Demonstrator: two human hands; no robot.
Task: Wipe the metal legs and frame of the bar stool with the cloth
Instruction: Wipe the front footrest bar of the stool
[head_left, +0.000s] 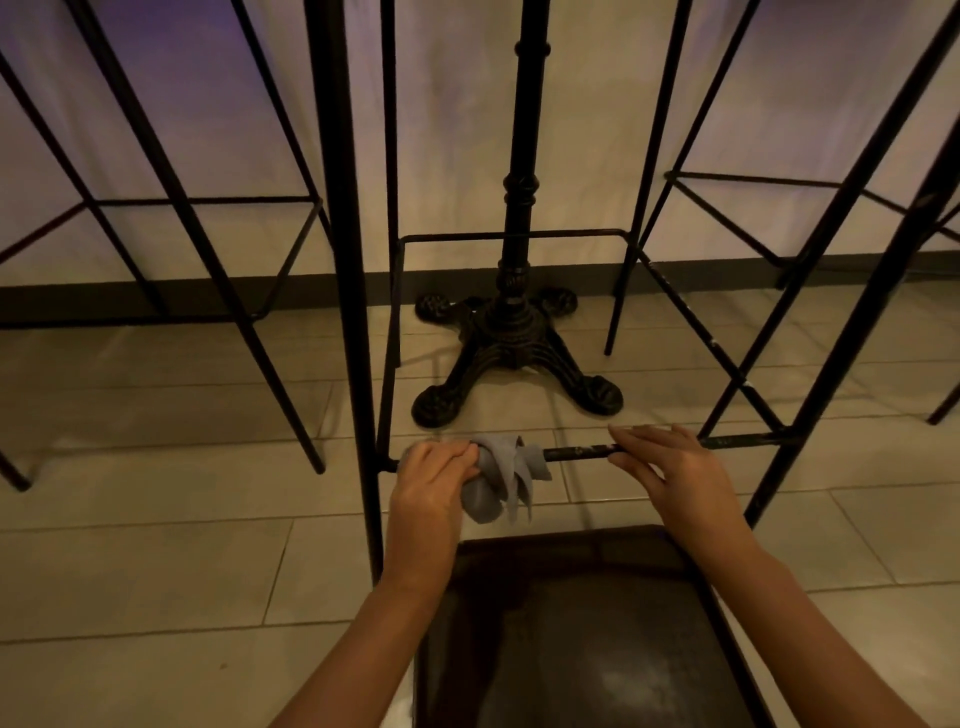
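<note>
The bar stool (582, 623) stands on the tiled floor (156, 545), seen from above, its dark seat at the bottom middle of the view and its black metal legs rising past the camera on both sides. The left hand (431, 483) is clenched around the grey cloth (501, 480), its grip wrapping the bunched fabric about the front footrest bar (576, 453) close to the left leg (348, 260); loose folds of the cloth hang below the bar. The right hand (670, 462) lies on the same bar further right, fingers curled over it, grasping the metal near the right leg (852, 338). Beyond the bar, a black cast-iron table base (514, 358) with 4 feet rests on the floor, near the dark skirting of the pale wall. Other stools of the same thin black frame stand to the left (171, 218) and right (779, 208).
</note>
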